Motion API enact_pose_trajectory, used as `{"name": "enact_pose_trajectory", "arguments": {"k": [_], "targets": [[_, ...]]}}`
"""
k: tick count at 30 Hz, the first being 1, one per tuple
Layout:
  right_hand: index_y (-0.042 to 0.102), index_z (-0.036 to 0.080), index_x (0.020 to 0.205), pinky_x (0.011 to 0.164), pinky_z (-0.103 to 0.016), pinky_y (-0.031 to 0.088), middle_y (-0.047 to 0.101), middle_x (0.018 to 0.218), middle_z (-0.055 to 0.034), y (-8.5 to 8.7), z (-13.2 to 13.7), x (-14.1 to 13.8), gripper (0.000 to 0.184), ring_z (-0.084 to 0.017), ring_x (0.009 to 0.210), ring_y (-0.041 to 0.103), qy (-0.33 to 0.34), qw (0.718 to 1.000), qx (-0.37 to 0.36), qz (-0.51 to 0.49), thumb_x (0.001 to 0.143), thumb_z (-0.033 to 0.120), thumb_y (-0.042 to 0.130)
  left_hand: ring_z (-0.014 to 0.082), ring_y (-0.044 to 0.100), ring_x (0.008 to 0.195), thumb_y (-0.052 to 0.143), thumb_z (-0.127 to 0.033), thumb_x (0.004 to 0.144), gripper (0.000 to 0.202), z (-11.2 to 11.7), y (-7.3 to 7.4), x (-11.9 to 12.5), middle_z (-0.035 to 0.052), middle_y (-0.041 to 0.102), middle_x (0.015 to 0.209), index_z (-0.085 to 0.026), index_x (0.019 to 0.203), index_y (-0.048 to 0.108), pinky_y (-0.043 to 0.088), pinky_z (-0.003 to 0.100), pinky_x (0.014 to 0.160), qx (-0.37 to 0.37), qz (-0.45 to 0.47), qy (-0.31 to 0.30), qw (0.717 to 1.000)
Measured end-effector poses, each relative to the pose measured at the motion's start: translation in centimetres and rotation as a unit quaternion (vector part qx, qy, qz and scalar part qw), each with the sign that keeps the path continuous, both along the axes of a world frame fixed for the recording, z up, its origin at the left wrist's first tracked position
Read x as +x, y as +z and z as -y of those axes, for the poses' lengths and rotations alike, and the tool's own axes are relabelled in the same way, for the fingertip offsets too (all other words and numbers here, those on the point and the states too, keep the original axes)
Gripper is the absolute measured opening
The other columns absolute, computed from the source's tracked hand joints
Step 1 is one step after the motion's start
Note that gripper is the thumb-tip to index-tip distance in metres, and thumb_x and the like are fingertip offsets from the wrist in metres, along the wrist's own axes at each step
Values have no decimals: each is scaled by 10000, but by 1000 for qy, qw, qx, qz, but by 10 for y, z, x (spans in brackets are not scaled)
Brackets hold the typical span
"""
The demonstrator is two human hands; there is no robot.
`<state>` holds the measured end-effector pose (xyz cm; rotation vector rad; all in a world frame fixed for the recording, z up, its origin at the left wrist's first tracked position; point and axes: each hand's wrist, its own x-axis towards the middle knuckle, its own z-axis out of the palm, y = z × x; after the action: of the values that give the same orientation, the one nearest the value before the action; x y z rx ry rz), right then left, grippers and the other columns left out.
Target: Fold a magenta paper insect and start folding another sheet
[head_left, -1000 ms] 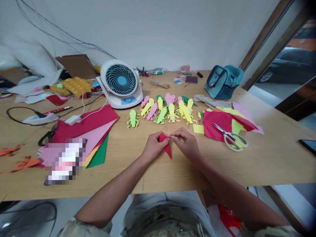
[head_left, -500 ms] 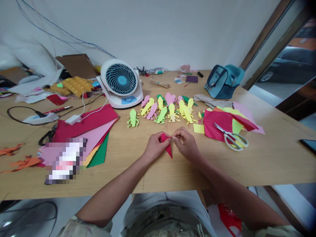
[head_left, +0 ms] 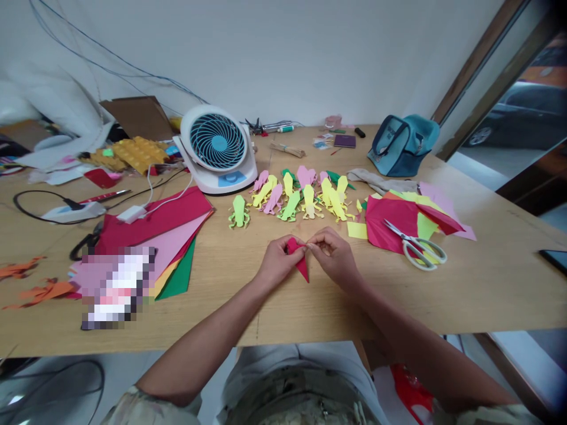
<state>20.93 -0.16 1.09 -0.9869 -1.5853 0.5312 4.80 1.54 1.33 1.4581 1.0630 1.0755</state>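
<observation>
Between my hands is a small piece of folded red paper (head_left: 302,268), its pointed end hanging down toward me. My left hand (head_left: 281,260) is closed on its body, thumb across the front. With thumb and forefinger, my right hand (head_left: 331,251) pinches a thin part at its right side; the fingertips hide that bit. Beyond the hands stand several folded paper frogs (head_left: 290,205) in yellow, pink and green. One green paper frog (head_left: 239,212) sits apart on their left.
Scissors (head_left: 419,245) lie on coloured paper scraps (head_left: 385,221) at the right. A stack of coloured sheets (head_left: 183,274) and orange paper figures (head_left: 46,291) lie left. Behind are a fan (head_left: 217,144), a power strip (head_left: 73,212) with cables and a blue bag (head_left: 403,144).
Almost nothing differs. My right fingertips have shifted very slightly at the red paper's side, and both hands keep their hold.
</observation>
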Motion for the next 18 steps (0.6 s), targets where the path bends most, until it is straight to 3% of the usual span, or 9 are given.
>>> {"name": "enact_pose_trajectory", "arguments": {"k": [7,18], "targets": [[597,219,778,640,-298,452,576,773,-13,2,1,5,125,-160,711,559,15,1000,-25,0,889,265,634,110,444,612,656,-308,780,139,6,6,2,-40,534,643,-179,746,620,336,231,618,47,-11,-18,999],[535,219,758,590,-260,414,511,660,41,3,-3,8,282,-127,610,479,112,974,-179,-84,868,448,659,113,451,627,653,-282,768,114,7,9,0,-30,554,671,-176,735,634,337,239,621,56,-29,-21,998]]}}
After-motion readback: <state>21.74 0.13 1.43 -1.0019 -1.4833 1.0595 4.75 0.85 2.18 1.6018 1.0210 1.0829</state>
